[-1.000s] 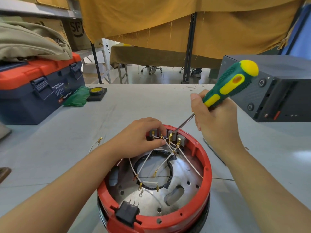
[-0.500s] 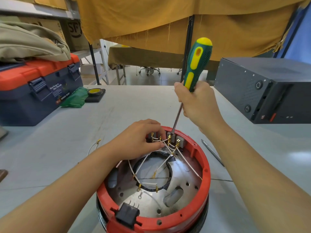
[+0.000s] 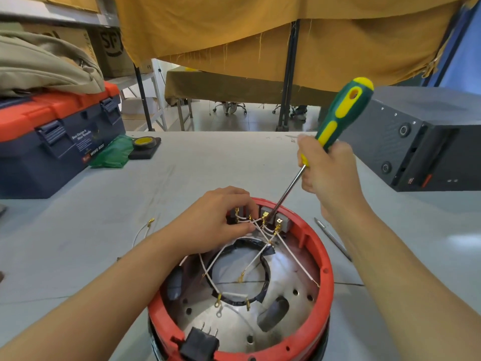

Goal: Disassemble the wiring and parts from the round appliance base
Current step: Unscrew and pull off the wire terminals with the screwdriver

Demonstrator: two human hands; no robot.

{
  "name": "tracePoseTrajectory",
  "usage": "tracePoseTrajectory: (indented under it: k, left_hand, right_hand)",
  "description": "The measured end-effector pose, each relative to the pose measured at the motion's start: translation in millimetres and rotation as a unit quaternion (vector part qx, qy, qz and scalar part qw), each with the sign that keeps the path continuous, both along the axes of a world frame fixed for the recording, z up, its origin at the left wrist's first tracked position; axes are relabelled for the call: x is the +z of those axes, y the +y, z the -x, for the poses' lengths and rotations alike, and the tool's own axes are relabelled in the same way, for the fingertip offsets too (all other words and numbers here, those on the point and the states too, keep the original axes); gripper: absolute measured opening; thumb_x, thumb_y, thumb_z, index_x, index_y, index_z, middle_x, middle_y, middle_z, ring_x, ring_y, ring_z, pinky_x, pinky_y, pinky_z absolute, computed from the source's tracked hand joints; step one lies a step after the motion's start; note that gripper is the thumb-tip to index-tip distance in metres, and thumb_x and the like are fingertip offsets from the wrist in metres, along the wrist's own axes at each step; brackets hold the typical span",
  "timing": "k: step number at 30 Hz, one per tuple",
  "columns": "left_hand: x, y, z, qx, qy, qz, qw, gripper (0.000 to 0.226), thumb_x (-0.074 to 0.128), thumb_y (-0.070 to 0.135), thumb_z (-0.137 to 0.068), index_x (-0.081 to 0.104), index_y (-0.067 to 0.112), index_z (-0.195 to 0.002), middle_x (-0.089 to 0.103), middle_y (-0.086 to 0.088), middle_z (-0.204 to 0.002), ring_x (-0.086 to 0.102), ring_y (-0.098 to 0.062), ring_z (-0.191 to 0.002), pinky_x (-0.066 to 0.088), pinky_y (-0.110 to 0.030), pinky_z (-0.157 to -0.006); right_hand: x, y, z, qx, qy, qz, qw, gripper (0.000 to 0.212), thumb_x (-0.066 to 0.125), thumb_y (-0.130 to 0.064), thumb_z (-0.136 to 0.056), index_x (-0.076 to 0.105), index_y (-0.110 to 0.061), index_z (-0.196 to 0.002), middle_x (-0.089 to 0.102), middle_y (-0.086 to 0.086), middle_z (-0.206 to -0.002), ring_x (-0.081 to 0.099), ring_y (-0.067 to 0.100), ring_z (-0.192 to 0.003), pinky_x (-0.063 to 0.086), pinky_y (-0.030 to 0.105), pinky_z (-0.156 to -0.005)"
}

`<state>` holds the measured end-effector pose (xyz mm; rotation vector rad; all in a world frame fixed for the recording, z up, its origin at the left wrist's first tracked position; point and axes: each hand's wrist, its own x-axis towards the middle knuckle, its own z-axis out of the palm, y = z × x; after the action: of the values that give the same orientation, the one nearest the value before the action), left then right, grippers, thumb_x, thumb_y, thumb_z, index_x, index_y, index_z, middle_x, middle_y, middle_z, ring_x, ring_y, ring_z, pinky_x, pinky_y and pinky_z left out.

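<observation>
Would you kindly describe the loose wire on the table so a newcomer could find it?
Start at the red round base near the table's front edge. Left of it, past the left hand, lies a short white wire. Unlike the wires inside the base, it lies alone on the bare tabletop, with a brass tip.

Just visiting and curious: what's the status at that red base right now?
Right hand grips screwdriver, tip at grey switches. Left hand steadies switches on red base. White wires crisscross below.
</observation>
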<state>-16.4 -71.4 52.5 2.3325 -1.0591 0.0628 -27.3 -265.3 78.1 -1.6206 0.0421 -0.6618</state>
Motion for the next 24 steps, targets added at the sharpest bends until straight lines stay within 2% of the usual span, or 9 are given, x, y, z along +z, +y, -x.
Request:
tracePoseTrajectory:
  k: [4,8,11,14,20,24]
  left_hand:
    - [-0.4,0.2,-0.8,0.001,0.005,-0.006,1.000,0.013,0.069,0.027,-0.083,0.067,0.024,-0.095,0.061,0.001,-0.113,0.054,-0.017,-0.107,0.037,-0.028,-0.090]
    - [-1.1,0.4,-1.6,0.004,0.006,-0.009,1.000,0.013,0.068,0.029,-0.083,0.066,0.025,-0.095,0.060,0.004,-0.113,0.054,-0.016,-0.108,0.036,-0.026,-0.090]
    - [-1.8,0.7,-1.8,0.005,0.008,-0.012,1.000,0.012,0.068,0.031,-0.083,0.066,0.027,-0.095,0.059,0.005,-0.113,0.053,-0.017,-0.109,0.036,-0.026,-0.088]
    - [-2.1,1.0,-1.7,0.007,0.008,-0.016,1.000,0.012,0.068,0.033,-0.083,0.066,0.028,-0.094,0.058,0.006,-0.115,0.053,-0.016,-0.109,0.036,-0.026,-0.088]
    - [-2.1,1.2,-1.6,0.010,0.008,-0.015,1.000,0.011,0.068,0.032,-0.083,0.066,0.029,-0.093,0.058,0.008,-0.116,0.054,-0.015,-0.108,0.037,-0.026,-0.089]
    - [-2.0,1.2,-1.2,0.009,0.013,-0.015,1.000,0.011,0.067,0.032,-0.083,0.065,0.029,-0.094,0.058,0.009,-0.116,0.053,-0.016,-0.111,0.039,-0.032,-0.093]
  right_hand:
    - [2.3,-5.4,4.6,-0.019,-0.041,-0.014,0.999,0.046,0.055,-0.027,-0.090,0.046,-0.024,-0.045,0.036,-0.013,-0.038,0.031,0.003,-0.031,0.025,0.016,-0.039]
    - [0.9,-1.7,8.2,-0.011,-0.050,-0.025,0.998,0.045,0.054,-0.031,-0.086,0.051,-0.028,-0.042,0.038,-0.012,-0.039,0.033,0.005,-0.032,0.027,0.018,-0.042]
    - [3.0,0.6,11.0,-0.022,-0.054,0.006,0.998,0.040,0.054,-0.039,-0.082,0.051,-0.027,-0.043,0.038,-0.012,-0.036,0.034,0.006,-0.034,0.028,0.024,-0.049]
    - [3.3,6.1,14.0,-0.028,-0.065,0.047,0.996,0.040,0.054,-0.042,-0.082,0.046,-0.022,-0.048,0.036,-0.011,-0.037,0.034,0.013,-0.039,0.030,0.029,-0.053]
    - [3.8,14.5,19.4,-0.042,-0.078,0.104,0.991,0.041,0.054,-0.038,-0.086,0.048,-0.014,-0.054,0.037,-0.008,-0.040,0.038,0.016,-0.041,0.033,0.028,-0.049]
    - [7.0,15.9,22.8,-0.049,-0.102,0.151,0.982,0.047,0.054,-0.032,-0.090,0.052,0.003,-0.059,0.042,0.011,-0.044,0.042,0.026,-0.043,0.039,0.037,-0.046]
